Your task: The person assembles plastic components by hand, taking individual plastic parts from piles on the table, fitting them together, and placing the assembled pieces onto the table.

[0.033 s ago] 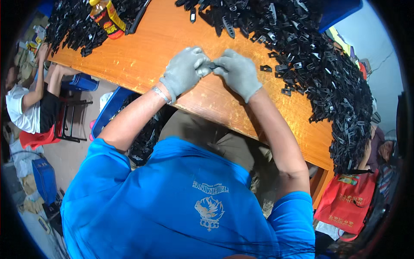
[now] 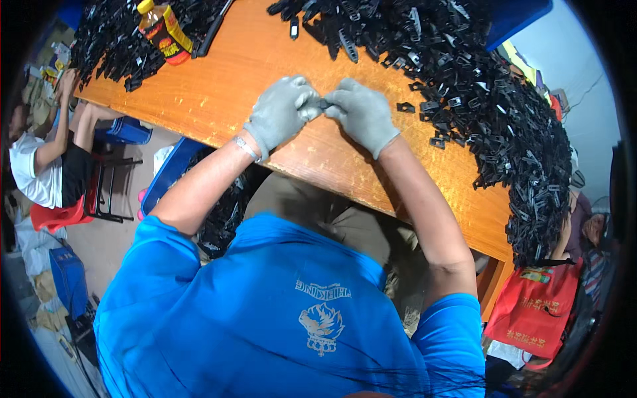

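Both of my hands wear grey work gloves and meet above the wooden table (image 2: 219, 99). Between their fingertips is a small black plastic part (image 2: 324, 103), mostly covered by the gloves. My left hand (image 2: 284, 111) pinches it from one side, and my right hand (image 2: 363, 114) grips it from the other. A few loose black parts (image 2: 405, 107) lie to the right of my right hand, at the edge of a large heap of black plastic parts (image 2: 494, 132).
Another black heap (image 2: 109, 50) sits at the far left beside a yellow-capped bottle (image 2: 164, 33). Below the table's near edge stands a blue bin (image 2: 174, 169) holding black parts. A red bag (image 2: 531, 312) is at the right. A seated person (image 2: 43, 159) works at the left.
My hands have shifted very slightly, with the fingertips a little closer around the small part. The view has moved a touch; nothing else differs.
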`<state>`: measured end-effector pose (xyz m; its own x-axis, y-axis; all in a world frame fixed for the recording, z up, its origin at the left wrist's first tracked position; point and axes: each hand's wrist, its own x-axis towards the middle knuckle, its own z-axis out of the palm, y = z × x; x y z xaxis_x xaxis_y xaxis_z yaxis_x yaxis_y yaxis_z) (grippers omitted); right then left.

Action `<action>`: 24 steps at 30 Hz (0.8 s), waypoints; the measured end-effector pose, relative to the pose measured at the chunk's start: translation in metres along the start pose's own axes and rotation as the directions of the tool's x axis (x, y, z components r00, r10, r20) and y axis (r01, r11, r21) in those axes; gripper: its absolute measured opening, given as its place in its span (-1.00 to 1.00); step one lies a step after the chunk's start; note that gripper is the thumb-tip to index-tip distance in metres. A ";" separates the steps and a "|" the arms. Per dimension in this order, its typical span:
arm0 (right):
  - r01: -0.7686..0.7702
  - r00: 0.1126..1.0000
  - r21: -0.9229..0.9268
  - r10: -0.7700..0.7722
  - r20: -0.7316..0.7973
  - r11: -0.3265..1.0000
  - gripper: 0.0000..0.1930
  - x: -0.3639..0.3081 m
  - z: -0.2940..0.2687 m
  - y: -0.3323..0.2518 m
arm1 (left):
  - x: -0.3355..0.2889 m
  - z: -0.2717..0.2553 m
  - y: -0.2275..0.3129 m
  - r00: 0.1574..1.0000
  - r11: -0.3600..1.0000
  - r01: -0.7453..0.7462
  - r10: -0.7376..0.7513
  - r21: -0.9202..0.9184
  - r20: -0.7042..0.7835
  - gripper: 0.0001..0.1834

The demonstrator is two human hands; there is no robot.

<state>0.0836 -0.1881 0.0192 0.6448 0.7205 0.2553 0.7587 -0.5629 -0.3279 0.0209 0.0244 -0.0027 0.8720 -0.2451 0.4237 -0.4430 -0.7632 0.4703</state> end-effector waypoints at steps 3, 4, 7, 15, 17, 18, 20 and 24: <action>0.049 0.998 0.069 -0.047 -0.036 0.996 -0.85 -0.014 0.010 -0.004 | -0.011 -0.020 0.003 0.995 0.999 0.032 -0.033 0.015 0.089 -0.86; 0.058 0.997 0.066 -0.055 -0.045 0.996 -0.85 -0.020 0.008 -0.007 | -0.018 -0.034 0.001 0.984 0.999 0.034 -0.040 0.039 0.174 -0.85; 0.040 0.999 0.174 -0.036 -0.029 0.984 -0.86 -0.042 -0.010 -0.008 | -0.047 -0.097 -0.023 0.898 0.984 0.149 -0.174 0.092 0.404 -0.84; -0.235 0.955 -0.282 0.166 -0.246 0.930 -0.69 -0.077 -0.056 0.070 | 0.004 -0.122 -0.020 0.945 0.977 0.189 -0.208 0.099 0.254 -0.58; -0.195 0.975 -0.381 0.138 -0.171 0.904 -0.72 -0.075 -0.047 0.080 | 0.039 -0.074 -0.036 0.986 0.966 0.096 -0.126 0.242 0.112 -0.54; -0.190 0.977 -0.385 0.134 -0.168 0.903 -0.72 -0.073 -0.047 0.081 | 0.056 -0.055 -0.045 0.991 0.946 0.100 -0.122 0.309 0.052 -0.52; -0.203 0.978 -0.402 0.162 -0.134 0.893 -0.72 -0.073 -0.047 0.078 | 0.089 -0.036 -0.047 0.990 0.933 0.122 -0.138 0.337 0.024 -0.54; -0.171 0.985 -0.357 0.150 -0.085 0.918 -0.77 -0.073 -0.053 0.062 | 0.124 -0.019 -0.069 0.988 0.841 0.104 -0.147 0.531 0.039 -0.61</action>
<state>0.0888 -0.2973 0.0282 0.7570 0.5907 0.2793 0.6196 -0.7847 -0.0199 0.1556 0.0586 0.0323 0.9350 -0.1538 0.3194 -0.1718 -0.9847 0.0287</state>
